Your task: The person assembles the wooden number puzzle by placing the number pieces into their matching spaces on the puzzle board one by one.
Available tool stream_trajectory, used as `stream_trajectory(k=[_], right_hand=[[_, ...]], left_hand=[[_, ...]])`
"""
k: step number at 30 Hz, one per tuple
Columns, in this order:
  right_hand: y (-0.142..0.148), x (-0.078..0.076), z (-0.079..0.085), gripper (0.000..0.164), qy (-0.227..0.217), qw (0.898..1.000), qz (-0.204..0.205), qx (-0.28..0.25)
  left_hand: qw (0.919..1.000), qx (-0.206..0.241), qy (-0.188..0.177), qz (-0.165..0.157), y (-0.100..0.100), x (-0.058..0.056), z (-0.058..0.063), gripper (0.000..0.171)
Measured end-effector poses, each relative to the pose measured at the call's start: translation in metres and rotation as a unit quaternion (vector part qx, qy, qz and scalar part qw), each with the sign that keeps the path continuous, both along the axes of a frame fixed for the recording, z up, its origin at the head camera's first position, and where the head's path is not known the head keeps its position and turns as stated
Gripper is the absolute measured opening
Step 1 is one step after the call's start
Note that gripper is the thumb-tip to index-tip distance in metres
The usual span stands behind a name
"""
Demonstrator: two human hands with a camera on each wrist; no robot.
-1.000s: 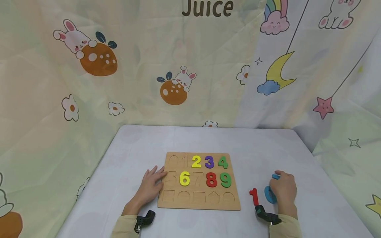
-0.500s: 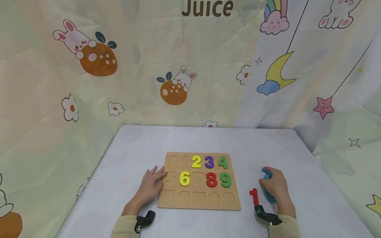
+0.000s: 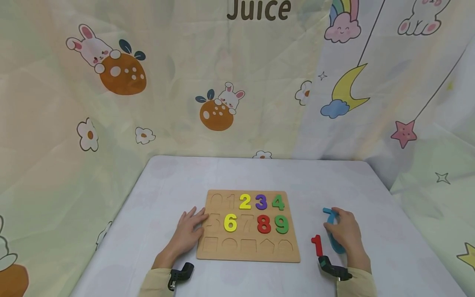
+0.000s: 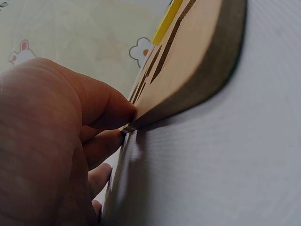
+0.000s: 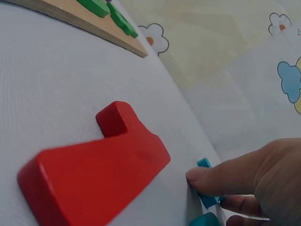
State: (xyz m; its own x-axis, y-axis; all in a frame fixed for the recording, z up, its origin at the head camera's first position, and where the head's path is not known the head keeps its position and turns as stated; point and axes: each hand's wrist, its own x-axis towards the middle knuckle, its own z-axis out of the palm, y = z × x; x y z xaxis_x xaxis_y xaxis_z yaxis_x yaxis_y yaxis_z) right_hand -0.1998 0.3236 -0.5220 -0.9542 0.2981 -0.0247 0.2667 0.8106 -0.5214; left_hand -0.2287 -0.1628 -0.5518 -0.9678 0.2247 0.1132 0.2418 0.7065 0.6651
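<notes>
My right hand (image 3: 346,231) pinches a blue number seven (image 3: 331,218) between thumb and fingers, right of the board. Just under that hand lies a blue number zero (image 3: 336,244), partly covered by it. A red number one (image 3: 316,245) lies to their left; it looms large in the right wrist view. My left hand (image 3: 188,230) rests at the left edge of the wooden number board (image 3: 247,255), fingers spread. In the left wrist view its thumb (image 4: 124,110) touches the board's edge. The zero, one, five and seven outlines on the board show bare wood.
On the board sit a yellow two (image 3: 245,202), purple three (image 3: 261,202), green four (image 3: 278,202), yellow six (image 3: 230,223), red eight (image 3: 264,224) and green nine (image 3: 281,224). Shape outlines fill its front row. A printed cloth (image 3: 167,103) hangs behind the white table (image 3: 259,173).
My right hand has shifted left and turned, bringing the blue seven into fuller view with its top bar pointing left. My left hand and the board have stayed put.
</notes>
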Motion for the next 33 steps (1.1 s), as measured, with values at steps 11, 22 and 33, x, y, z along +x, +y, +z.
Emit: stream_trajectory(k=[11, 22, 33], right_hand=[[-0.0003, 0.0027, 0.0045, 0.071, -0.027, 0.999, 0.018, -0.022], [-0.0005, 0.0018, 0.0042, 0.071, -0.031, 0.999, 0.016, -0.025], [-0.0071, -0.0001, 0.0014, 0.068, -0.003, 1.0, 0.021, -0.013]], left_hand=[[1.0, -0.004, 0.0, 0.0, 0.0003, 0.0001, 0.0008, 0.044], [1.0, -0.004, -0.007, 0.003, 0.0005, 0.001, 0.0008, 0.044], [1.0, -0.003, -0.005, 0.002, 0.0005, 0.0, 0.0005, 0.044]])
